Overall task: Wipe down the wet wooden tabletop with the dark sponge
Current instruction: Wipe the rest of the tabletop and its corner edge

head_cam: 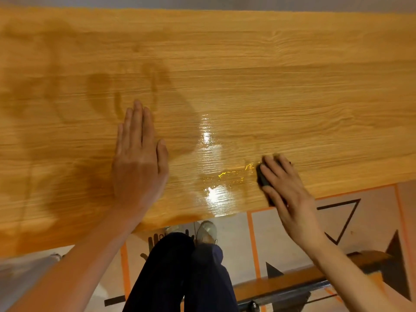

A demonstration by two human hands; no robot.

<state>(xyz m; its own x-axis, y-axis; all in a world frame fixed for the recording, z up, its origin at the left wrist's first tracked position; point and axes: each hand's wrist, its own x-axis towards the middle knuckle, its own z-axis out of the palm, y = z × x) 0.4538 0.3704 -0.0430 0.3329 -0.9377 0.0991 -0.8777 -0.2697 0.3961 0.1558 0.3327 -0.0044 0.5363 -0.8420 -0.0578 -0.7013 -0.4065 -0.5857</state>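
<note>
The person sits at a long wooden table (270, 64) and leans over it. The right hand (286, 188) is pressed down on a dark sponge (263, 177), close to the near edge of the table. The fingers are laid over the top of the sponge and curl a little around it, so only its left side shows from under them. The left hand (139, 158) lies flat on the wood, palm down, the fingers straight and close together, the thumb a little apart. It holds nothing; I think it only supports the body.

Between the two hands there is a shiny puddle (213, 176), which reaches to the near edge of the table. Further to the left and behind the left hand the wood is darker with a thin damp film (101, 91).

What may go wrong, in my opinion: the puddle is right at the edge, so a stroke toward the person could push the water over it, onto the dark trousers (180, 266) or the floor (229, 239). The sponge itself also sits near the edge, and part of it could slide off the wood. The flat left hand rests on damp wood and may slip if much weight goes on it.
</note>
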